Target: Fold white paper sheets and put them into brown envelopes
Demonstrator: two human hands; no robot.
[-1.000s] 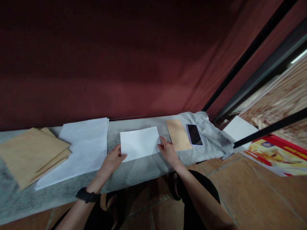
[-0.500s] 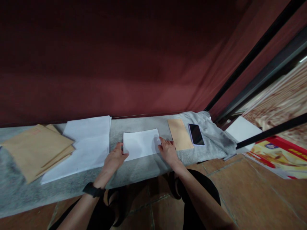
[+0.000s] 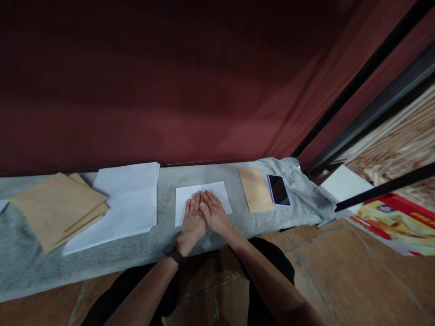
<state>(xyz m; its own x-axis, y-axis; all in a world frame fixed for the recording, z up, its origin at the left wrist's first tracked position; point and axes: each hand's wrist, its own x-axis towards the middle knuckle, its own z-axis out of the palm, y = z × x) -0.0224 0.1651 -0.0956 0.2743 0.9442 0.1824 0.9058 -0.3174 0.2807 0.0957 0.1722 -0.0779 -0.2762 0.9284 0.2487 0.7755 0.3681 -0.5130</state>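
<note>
Grey cloth (image 3: 166,194) lay along maroon wall (image 3: 170,99), white paper sheet (image 3: 181,203) rested on it, left hand (image 3: 195,221) and right hand (image 3: 216,214) lay unclenched, palms down, upon sheet.

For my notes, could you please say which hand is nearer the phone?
Right: the right hand lies on the white paper, left of the phone; the left hand lies farther left.

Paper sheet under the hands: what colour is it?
White; the paper sheet shows in the head view, the only one here.
</note>
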